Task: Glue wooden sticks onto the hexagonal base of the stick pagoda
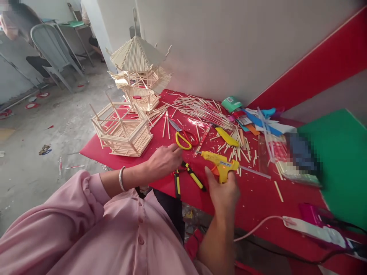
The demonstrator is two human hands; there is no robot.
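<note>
My right hand (pixel 226 193) is wrapped round the handle of a yellow glue gun (pixel 220 162), whose nozzle points left and whose clear glue stick juts out at the back. To its left, my left hand (pixel 166 162) has its fingers curled together just short of the nozzle; what they hold, if anything, is hidden. Scissors (pixel 183 139) with yellow and red handles lie beyond my left fingertips. Below them are pliers (pixel 189 177) with black and yellow grips, partly covered by that hand. A hexagonal stick frame (pixel 123 131) with upright posts stands left of my left hand.
Behind the frame rises a tiered stick pavilion (pixel 137 65). Loose sticks (pixel 200 109) and a yellow cutter (pixel 227 136) lie on the red tabletop (pixel 243 210). A power strip (pixel 315 231) with cables is at right. Another person sits near a chair (pixel 53 49).
</note>
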